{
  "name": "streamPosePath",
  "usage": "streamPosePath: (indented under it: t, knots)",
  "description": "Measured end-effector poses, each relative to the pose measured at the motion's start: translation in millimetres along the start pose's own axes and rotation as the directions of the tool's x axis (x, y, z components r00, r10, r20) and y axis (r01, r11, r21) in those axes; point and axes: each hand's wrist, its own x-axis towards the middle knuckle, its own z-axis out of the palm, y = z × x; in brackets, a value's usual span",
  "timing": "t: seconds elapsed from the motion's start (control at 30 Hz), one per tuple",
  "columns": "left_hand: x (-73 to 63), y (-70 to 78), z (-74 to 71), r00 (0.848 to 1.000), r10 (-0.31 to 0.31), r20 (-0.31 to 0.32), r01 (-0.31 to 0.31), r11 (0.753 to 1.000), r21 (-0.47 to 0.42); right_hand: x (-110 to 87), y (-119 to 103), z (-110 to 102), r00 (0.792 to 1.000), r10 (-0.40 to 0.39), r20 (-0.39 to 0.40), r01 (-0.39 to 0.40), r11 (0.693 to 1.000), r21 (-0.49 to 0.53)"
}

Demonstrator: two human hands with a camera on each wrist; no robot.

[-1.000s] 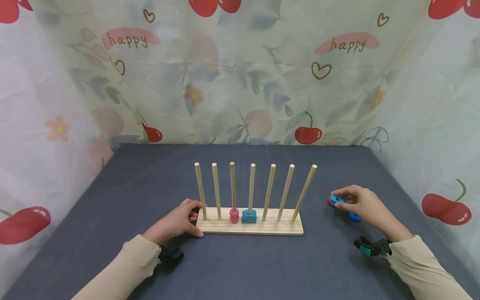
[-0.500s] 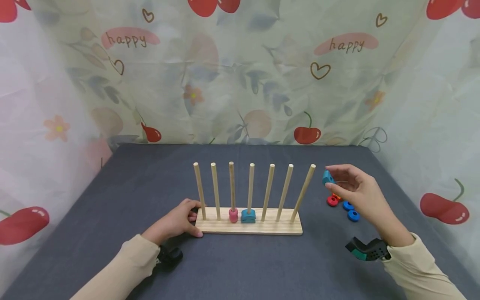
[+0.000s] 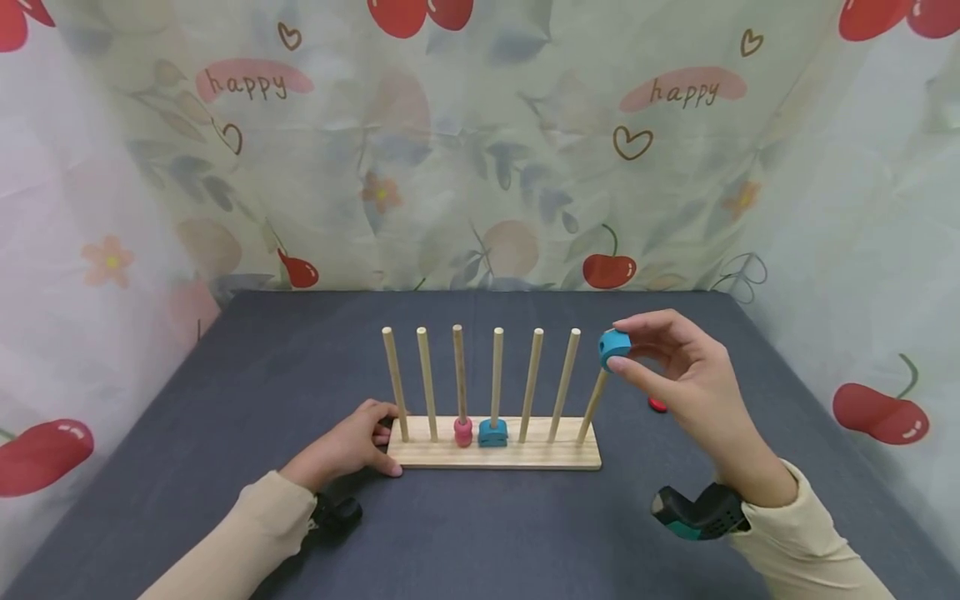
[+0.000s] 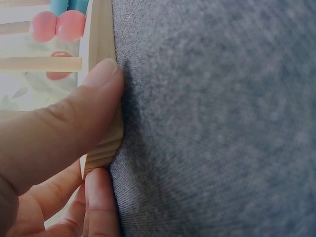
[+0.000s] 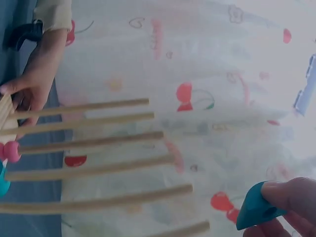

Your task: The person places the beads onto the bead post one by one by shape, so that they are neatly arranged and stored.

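Note:
A pale wooden peg board [image 3: 555,456] with several upright pegs lies on the dark cloth. My left hand [image 3: 345,446] grips its left end, with the thumb [image 4: 101,74] on the front edge and the fingers at the end face. Low on the third peg from the left sit rounded pink beads [image 3: 462,432]; the peg beside it bears blue blocks [image 3: 492,432]. My right hand [image 3: 686,375] pinches another blue block [image 3: 615,348], with a hole showing, between thumb and fingertips. That block overlaps the top of the rightmost peg [image 3: 592,407] in the head view.
A red piece [image 3: 657,404] lies on the cloth behind the right hand, which hides the other loose pieces there. The dark tabletop [image 3: 480,533] runs back to a printed curtain [image 3: 450,167], with more curtain along both sides.
My right hand has lifted the blue block from the loose pieces at the right and carried it left to the rightmost peg's top. My left hand keeps its grip on the board.

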Motion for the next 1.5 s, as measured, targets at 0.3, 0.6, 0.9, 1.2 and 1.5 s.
streamPosePath:
  t: [0.3,0.6,0.9,1.2,1.5]
  knots:
    - [-1.2,2.0,0.2,1.000,-0.008,-0.002,0.008,1.000,0.015,12.1,-14,22,0.999,-0.053,-0.006,0.053,0.986,0.159]
    - [-0.8,2.2,-0.2,1.000,-0.001,0.007,0.001,1.000,0.018,23.0,-25,37,1.000,-0.027,-0.013,0.028,0.990,0.140]
    - [-0.7,1.5,0.0,1.000,0.013,0.010,-0.013,1.000,0.012,34.4,-17,53,0.999,0.049,-0.015,-0.047,0.993,0.107]
    - [0.3,1.3,-0.7,1.000,0.021,0.012,-0.021,1.000,0.008,39.9,-1,73,0.998,0.062,-0.010,-0.060,0.991,0.121]
    - [0.6,0.7,-0.8,1.000,0.022,0.015,-0.023,1.000,0.013,39.5,11,90,0.997,0.081,-0.010,-0.078,0.984,0.160]
